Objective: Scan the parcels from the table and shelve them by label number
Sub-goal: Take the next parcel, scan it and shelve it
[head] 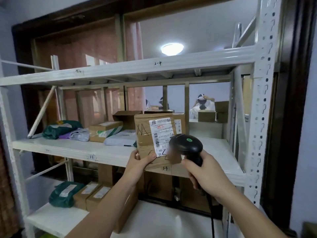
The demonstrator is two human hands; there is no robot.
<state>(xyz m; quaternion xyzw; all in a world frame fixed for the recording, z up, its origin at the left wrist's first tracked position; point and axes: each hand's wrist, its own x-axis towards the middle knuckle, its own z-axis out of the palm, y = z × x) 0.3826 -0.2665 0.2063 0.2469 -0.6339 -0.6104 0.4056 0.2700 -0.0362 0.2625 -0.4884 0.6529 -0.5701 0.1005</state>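
My left hand (139, 161) grips the bottom left corner of a brown cardboard parcel (145, 134) and holds it upright in front of the middle shelf (77, 148). A white shipping label (161, 134) with barcodes covers the parcel's face. My right hand (204, 172) grips the handle of a black barcode scanner (187, 143), whose head with a green dot sits right in front of the label's lower right. The scanner's cable (211, 215) hangs down past my right forearm.
The white metal rack carries handwritten marks on its shelf edges. On the middle shelf lie a green bag (60, 128), grey mailers (120, 138) and cardboard boxes (104, 127). The lower shelf (56, 219) holds another green bag (65, 193) and several boxes. A window behind reflects people.
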